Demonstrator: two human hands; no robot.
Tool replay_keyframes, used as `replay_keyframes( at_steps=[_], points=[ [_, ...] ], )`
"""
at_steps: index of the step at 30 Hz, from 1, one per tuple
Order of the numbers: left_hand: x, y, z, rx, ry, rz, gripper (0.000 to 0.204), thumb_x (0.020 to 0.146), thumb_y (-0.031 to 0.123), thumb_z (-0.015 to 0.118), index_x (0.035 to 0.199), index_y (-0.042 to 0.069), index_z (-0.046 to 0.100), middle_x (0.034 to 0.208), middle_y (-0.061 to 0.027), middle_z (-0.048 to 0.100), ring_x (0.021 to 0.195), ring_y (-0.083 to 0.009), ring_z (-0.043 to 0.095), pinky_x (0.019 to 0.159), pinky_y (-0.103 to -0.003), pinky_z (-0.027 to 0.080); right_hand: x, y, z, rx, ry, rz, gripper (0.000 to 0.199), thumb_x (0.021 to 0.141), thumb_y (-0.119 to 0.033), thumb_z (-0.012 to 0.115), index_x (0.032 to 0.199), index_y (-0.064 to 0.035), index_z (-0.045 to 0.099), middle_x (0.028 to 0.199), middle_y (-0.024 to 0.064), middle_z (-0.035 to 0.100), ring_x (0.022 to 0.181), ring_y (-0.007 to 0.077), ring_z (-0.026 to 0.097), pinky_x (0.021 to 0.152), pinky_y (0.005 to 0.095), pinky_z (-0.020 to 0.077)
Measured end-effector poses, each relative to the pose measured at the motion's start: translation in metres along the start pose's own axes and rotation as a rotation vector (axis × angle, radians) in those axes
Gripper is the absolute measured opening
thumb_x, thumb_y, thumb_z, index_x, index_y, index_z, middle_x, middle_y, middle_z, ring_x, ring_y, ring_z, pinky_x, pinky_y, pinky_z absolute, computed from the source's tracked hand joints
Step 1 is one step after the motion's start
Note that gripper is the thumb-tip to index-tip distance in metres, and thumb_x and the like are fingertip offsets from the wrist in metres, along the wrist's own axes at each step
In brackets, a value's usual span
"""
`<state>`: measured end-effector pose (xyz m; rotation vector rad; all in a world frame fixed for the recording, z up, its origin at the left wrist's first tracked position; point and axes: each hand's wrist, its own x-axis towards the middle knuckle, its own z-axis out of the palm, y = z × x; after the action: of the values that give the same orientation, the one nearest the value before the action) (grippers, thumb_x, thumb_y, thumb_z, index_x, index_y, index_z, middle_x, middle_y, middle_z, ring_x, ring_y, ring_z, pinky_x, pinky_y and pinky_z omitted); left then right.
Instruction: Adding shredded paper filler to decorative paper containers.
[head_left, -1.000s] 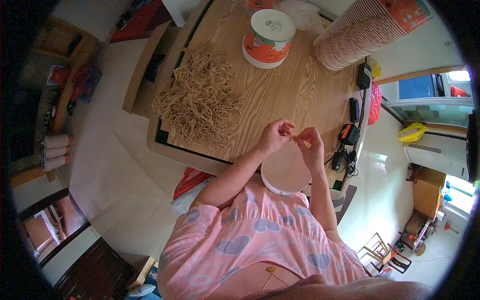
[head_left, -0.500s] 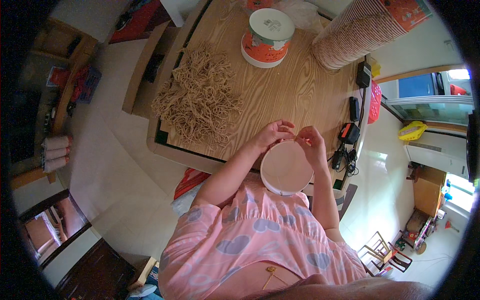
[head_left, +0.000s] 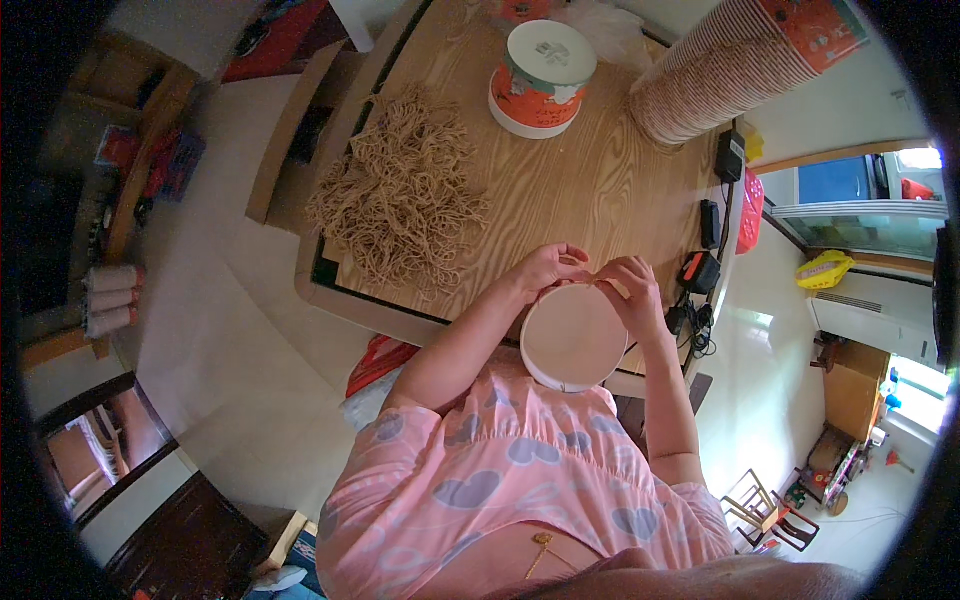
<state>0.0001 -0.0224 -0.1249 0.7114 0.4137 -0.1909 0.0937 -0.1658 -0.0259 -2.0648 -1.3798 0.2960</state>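
A round, pale paper tub (head_left: 574, 338) with a white rim rests against my front at the near table edge, its flat beige circular face toward me. At its far rim, my left hand (head_left: 553, 268) is closed in a pinch. My right hand (head_left: 632, 288) pinches just beside it, fingertips nearly meeting the left ones. Between them shows a bit of thin brown cord, mostly hidden by the fingers. Left of my hands lies a loose heap of brown cords (head_left: 405, 200) on the wood-grain table (head_left: 545, 195).
An orange and green paper tub (head_left: 540, 85) stands at the far side of the table. Right of it leans a tall nested stack of tubs (head_left: 710, 85). Black adapters (head_left: 699, 270) and cables lie along the right edge. A red plastic basket (head_left: 750, 212) sits beyond it.
My right hand has turned slightly, its fingers bending over the far rim. My left hand and the tub stay almost in place; the view has shifted a little.
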Motion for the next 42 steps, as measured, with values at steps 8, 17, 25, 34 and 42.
replay_keyframes(
  at_steps=[8,17,25,34,42],
  points=[
    [0.0,0.001,0.0,-0.012,0.025,-0.015,0.032,0.068,0.007,0.071,0.095,0.007,0.054,0.083,-0.0023,0.057,0.073,-0.012,0.057,0.062,-0.024,0.047,0.004,0.003,0.002,-0.088,-0.026,-0.087,0.012,0.068,-0.008,0.067,0.078,-0.007,0.06,0.08,0.0039,0.058,0.08,0.0232,0.054,0.072,0.0352,0.0401],
    [-0.001,0.0,-0.002,0.067,0.072,0.003,0.032,0.068,0.007,0.071,0.095,0.007,0.053,0.084,-0.0037,0.057,0.075,-0.013,0.058,0.064,-0.025,0.047,0.006,0.004,0.001,-0.127,-0.023,-0.161,0.011,0.069,-0.01,0.067,0.077,-0.0079,0.06,0.078,0.0033,0.058,0.078,0.0221,0.053,0.072,0.0352,0.0384],
    [-0.007,0.005,0.008,0.428,0.165,0.106,0.032,0.07,0.004,0.07,0.096,0.006,0.053,0.085,-0.0069,0.063,0.079,-0.0139,0.06,0.069,-0.027,0.049,0.015,0.014,0.0,0.091,-0.312,0.166,0.008,0.075,-0.011,0.063,0.08,-0.0056,0.06,0.077,0.0058,0.057,0.073,0.0195,0.054,0.067,0.0309,0.0424],
    [-0.005,-0.004,0.009,0.61,0.158,0.41,0.028,0.07,-0.002,0.068,0.093,0.003,0.053,0.081,-0.0057,0.062,0.076,-0.0133,0.06,0.068,-0.027,0.05,0.054,0.053,0.006,0.525,-0.864,0.588,0.015,0.082,-0.017,0.055,0.078,-0.0042,0.06,0.07,0.0001,0.055,0.063,0.0082,0.049,0.057,0.0231,0.0402],
    [-0.008,-0.004,0.008,0.48,0.166,0.271,0.024,0.072,-0.002,0.066,0.092,0.003,0.055,0.084,-0.0051,0.061,0.08,-0.013,0.059,0.074,-0.027,0.049,0.019,0.048,0.016,0.967,-0.368,0.789,0.021,0.083,-0.022,0.056,0.072,-0.004,0.057,0.067,0.0001,0.055,0.061,0.0081,0.048,0.052,0.0225,0.0375]
  ],
)
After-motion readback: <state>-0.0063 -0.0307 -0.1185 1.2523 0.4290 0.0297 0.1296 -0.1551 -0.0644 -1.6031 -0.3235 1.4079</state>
